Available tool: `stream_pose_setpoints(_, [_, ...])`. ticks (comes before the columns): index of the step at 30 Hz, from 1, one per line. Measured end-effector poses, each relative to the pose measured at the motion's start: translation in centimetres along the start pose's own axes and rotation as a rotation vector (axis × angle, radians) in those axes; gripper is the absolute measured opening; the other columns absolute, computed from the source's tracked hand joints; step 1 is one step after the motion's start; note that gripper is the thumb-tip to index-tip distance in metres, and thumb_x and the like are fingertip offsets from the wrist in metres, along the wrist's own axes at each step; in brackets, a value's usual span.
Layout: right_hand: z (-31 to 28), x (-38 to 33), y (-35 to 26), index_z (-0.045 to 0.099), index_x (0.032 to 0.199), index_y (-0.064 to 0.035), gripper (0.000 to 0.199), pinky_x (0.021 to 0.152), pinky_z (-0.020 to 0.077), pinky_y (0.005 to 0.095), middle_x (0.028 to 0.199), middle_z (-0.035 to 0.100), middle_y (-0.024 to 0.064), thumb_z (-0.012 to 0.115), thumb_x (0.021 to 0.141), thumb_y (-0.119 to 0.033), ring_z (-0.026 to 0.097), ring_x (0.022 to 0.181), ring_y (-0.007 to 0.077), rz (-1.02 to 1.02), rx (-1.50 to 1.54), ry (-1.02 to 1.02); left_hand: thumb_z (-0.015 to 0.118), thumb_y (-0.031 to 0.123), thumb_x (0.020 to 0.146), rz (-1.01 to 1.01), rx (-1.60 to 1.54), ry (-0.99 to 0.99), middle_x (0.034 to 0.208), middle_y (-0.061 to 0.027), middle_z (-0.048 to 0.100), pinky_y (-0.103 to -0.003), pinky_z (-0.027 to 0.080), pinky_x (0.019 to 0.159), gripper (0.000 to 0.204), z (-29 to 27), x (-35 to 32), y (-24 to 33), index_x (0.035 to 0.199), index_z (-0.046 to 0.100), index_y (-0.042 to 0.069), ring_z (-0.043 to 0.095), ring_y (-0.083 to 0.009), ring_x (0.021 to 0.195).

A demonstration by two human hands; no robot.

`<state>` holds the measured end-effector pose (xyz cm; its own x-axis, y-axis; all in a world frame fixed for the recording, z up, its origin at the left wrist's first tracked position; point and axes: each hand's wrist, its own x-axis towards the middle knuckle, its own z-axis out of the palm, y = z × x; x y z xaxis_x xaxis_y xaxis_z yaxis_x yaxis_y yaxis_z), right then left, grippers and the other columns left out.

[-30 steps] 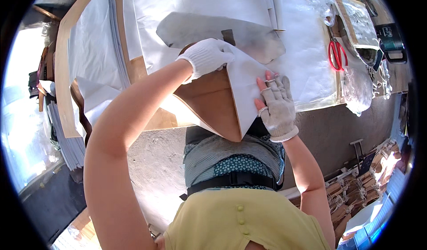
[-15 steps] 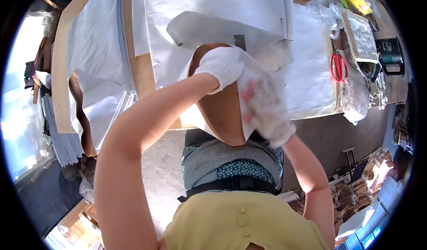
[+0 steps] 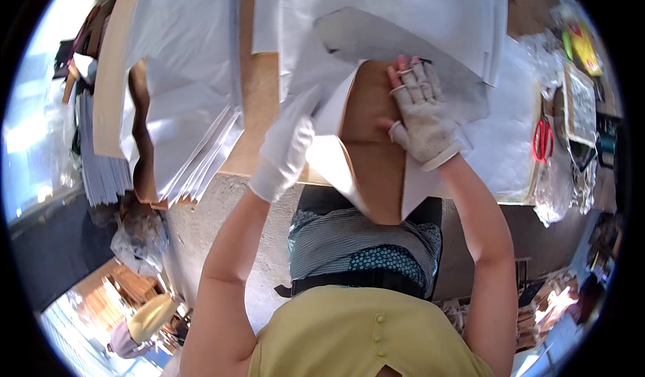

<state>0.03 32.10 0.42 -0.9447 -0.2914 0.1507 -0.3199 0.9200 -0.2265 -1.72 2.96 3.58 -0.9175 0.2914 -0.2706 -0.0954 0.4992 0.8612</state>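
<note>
A paper piece, white outside with a brown inner face (image 3: pixel 373 169), lies on the stacked white sheets, and its lower end hangs over the table's near edge. My right hand (image 3: pixel 423 118), in a white glove with bare fingertips, lies flat on its upper right part with fingers spread. My left hand (image 3: pixel 285 155), also gloved, is left of the brown face beside its white side flap. Its fingers are curled, and a blurred pale edge rises by them; what they hold is unclear. A grey angular sheet (image 3: pixel 376 34) lies just beyond the paper piece.
A stack of white paper (image 3: pixel 185 95) stands at the left, its near corners fanned. At right are red-handled scissors (image 3: pixel 542 138), a crumpled clear plastic bag (image 3: pixel 554 199) and a yellow package (image 3: pixel 583 48). Another person (image 3: pixel 144 323) is visible far down at the lower left.
My left hand has come off the brown face and moved left and nearer. My right hand has swung up from the near right and now lies spread on the brown face.
</note>
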Motion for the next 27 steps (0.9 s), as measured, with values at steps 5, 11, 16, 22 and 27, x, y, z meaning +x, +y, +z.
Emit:
stream_pose_setpoints(5, [2.2, 1.3, -5.0, 0.068, 0.134, -0.0057, 0.05, 0.128, 0.0305, 0.0554, 0.156, 0.052, 0.0171, 0.071, 0.089, -0.025, 0.04, 0.154, 0.0381, -0.2, 0.067, 0.175, 0.025, 0.066, 0.112, 0.042, -0.758, -0.118, 0.159, -0.0259, 0.049, -0.04, 0.033, 0.129, 0.092, -4.4, 2.5, -2.9, 0.158, 0.036, -0.013, 0.048, -0.0307, 0.149])
stream_pose_setpoints(11, [13.4, 0.9, -9.0, 0.058, 0.143, -0.0092, 0.05, 0.112, 0.0497, 0.044, 0.146, 0.056, 0.0191, 0.063, 0.1, -0.035, 0.058, 0.129, 0.0388, 0.331, 1.368, -0.257, 0.028, 0.06, 0.114, 0.006, -0.778, -0.134, 0.159, -0.0266, 0.049, -0.04, 0.036, 0.127, 0.085, -4.7, 2.8, -2.4, 0.159, 0.037, -0.011, 0.048, -0.032, 0.15])
stream_pose_setpoints(16, [10.4, 1.6, -10.1, 0.054, 0.148, -0.0074, 0.059, 0.109, 0.0516, 0.0391, 0.147, 0.056, 0.0212, 0.065, 0.101, -0.042, 0.062, 0.126, 0.0334, 0.178, 1.144, -0.283, 0.026, 0.052, 0.116, 0.22, -0.454, -0.091, 0.158, -0.0196, 0.053, -0.043, 0.037, 0.127, 0.071, -1.8, 1.6, -5.8, 0.162, 0.039, -0.001, 0.048, -0.0369, 0.149])
stream_pose_setpoints(22, [-1.3, 3.5, -10.6, 0.068, 0.123, 0.0019, 0.034, 0.116, 0.0448, 0.0479, 0.125, 0.069, 0.0169, 0.062, 0.094, -0.014, 0.061, 0.128, 0.035, -0.328, 0.027, -0.019, 0.035, 0.054, 0.113, 0.366, 0.279, 0.199, 0.158, -0.0252, 0.051, -0.05, 0.036, 0.125, 0.07, 1.0, 1.2, -3.7, 0.158, 0.047, 0.002, 0.042, -0.0473, 0.151])
stream_pose_setpoints(27, [-3.8, -1.7, -2.8, 0.073, 0.124, -0.0106, 0.036, 0.123, 0.0384, 0.0507, 0.137, 0.069, 0.0114, 0.065, 0.09, -0.02, 0.059, 0.134, 0.0347, 0.068, 0.075, 0.178, 0.034, 0.059, 0.112, 0.483, 0.473, 0.193, 0.158, -0.0265, 0.051, -0.05, 0.026, 0.13, 0.077, 1.6, 1.2, -2.9, 0.155, 0.047, -0.003, 0.041, -0.0456, 0.152])
